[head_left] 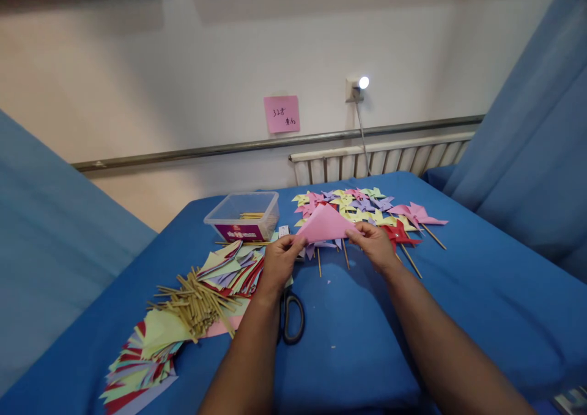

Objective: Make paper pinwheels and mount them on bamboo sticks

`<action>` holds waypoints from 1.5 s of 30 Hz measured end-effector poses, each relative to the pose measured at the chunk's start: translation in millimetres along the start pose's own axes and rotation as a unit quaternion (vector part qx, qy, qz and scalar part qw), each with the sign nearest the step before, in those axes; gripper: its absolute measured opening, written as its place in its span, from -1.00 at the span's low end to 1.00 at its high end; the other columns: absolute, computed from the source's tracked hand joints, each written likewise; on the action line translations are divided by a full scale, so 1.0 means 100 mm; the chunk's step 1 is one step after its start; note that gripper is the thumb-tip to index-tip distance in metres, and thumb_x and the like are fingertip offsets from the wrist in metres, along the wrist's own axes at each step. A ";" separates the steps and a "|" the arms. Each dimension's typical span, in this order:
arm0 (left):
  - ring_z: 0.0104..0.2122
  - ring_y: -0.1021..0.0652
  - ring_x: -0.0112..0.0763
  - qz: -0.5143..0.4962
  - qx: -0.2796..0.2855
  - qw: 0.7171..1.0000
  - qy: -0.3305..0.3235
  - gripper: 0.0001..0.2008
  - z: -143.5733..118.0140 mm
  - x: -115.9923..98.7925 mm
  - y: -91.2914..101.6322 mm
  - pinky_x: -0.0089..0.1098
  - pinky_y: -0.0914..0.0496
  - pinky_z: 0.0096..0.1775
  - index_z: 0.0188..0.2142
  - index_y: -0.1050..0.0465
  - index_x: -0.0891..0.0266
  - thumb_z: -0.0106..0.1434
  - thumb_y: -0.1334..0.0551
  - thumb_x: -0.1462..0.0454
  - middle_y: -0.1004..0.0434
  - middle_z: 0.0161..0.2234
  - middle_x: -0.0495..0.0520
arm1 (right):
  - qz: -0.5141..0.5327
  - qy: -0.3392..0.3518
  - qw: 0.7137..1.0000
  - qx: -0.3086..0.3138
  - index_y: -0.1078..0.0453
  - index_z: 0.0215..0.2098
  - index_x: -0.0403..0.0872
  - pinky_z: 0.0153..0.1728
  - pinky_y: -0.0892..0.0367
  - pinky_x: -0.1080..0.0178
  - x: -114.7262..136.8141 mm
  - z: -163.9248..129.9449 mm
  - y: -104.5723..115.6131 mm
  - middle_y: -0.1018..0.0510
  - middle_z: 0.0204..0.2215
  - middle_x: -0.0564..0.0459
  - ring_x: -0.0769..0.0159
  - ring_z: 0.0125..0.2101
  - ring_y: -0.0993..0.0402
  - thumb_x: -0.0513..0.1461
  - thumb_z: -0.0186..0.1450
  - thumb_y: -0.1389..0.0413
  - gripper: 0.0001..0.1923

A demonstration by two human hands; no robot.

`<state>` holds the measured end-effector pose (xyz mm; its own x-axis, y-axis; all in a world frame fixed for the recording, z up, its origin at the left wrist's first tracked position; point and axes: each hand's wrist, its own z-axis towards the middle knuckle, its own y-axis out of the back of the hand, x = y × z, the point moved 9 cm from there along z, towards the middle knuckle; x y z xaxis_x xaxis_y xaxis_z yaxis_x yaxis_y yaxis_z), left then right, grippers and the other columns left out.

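Observation:
A pink sheet of paper (326,224), folded into a triangle, is held up above the table between my hands. My left hand (280,257) pinches its left corner, and my right hand (372,244) pinches the right corner. Behind the paper lie several finished pinwheels (367,205) in pink, yellow, purple, green and red, some with sticks showing. Below my left hand is a pair of scissors (293,320) with black handles, its blades hidden by my forearm. Left of that hand, a fanned pile of coloured paper (236,268) rests on the table.
Wooden sticks (197,302) lie heaped beside a second fan of coloured paper (142,366) at the left. A clear plastic box (243,213) holding sticks stands at the back. Blue cloth covers the table (358,354). Blue curtains (527,134) hang on both sides; a radiator (389,158) is behind.

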<state>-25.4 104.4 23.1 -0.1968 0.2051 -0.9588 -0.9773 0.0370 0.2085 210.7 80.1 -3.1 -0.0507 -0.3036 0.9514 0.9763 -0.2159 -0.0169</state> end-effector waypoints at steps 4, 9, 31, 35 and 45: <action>-0.53 -0.41 -0.46 -0.024 -0.028 0.999 0.007 -0.70 0.00 0.04 0.03 -0.47 -0.27 -0.45 -0.52 -0.53 0.28 -0.04 -0.39 0.06 -0.48 -0.57 0.00 | -0.030 0.007 0.999 -0.034 -0.36 -0.59 -0.06 -0.49 -0.11 0.31 -0.03 0.01 0.06 -0.34 -0.63 0.17 0.41 -0.57 -0.17 -0.03 0.07 -0.26 -0.69; -0.51 -0.43 -0.45 -0.038 -0.025 0.999 0.010 -0.69 -0.01 0.06 0.03 -0.46 -0.30 -0.42 -0.49 -0.53 0.29 -0.02 -0.38 0.06 -0.51 -0.53 0.02 | -0.051 0.030 0.995 -0.079 -0.35 -0.55 -0.05 -0.44 -0.13 0.31 0.00 0.00 0.12 -0.32 -0.60 0.19 0.39 -0.53 -0.19 -0.07 0.03 -0.30 -0.72; -0.41 -0.47 -0.37 0.085 -0.017 0.995 -0.052 -0.74 -0.09 -0.15 0.01 -0.42 -0.31 -0.34 -0.38 -0.56 0.23 0.08 -0.31 0.08 -0.53 -0.44 0.02 | -0.100 0.077 0.991 -0.032 -0.37 -0.50 -0.02 -0.41 -0.19 0.27 0.18 -0.13 -0.12 -0.41 -0.56 0.16 0.35 -0.51 -0.29 -0.14 0.07 -0.29 -0.80; -0.49 -0.38 -0.43 0.108 0.028 0.992 -0.058 -0.74 -0.09 -0.15 -0.07 -0.45 -0.24 -0.41 -0.50 -0.50 0.24 0.12 -0.26 0.08 -0.43 -0.54 -0.03 | -0.048 0.028 0.998 0.025 -0.40 -0.11 0.02 -0.36 -0.29 0.22 0.10 -0.10 -0.17 -0.48 -0.48 0.13 0.29 -0.46 -0.38 -0.17 0.07 -0.29 -0.59; -0.49 -0.34 -0.45 0.202 0.146 0.967 -0.043 -0.70 -0.18 -0.11 -0.37 -0.44 -0.18 -0.42 -0.53 -0.42 0.25 0.16 -0.20 0.07 -0.36 -0.56 -0.07 | -0.131 0.013 0.978 0.163 -0.46 -0.48 -0.07 -0.41 -0.24 0.29 0.13 -0.18 -0.37 -0.48 -0.53 0.10 0.35 -0.47 -0.34 -0.08 0.22 -0.14 -0.76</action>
<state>11.3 83.2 23.0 -0.5393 0.3408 -0.7701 -0.7552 0.2090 0.6213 170.4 67.3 4.6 -0.3098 -0.3014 0.9018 0.9438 0.0172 0.3300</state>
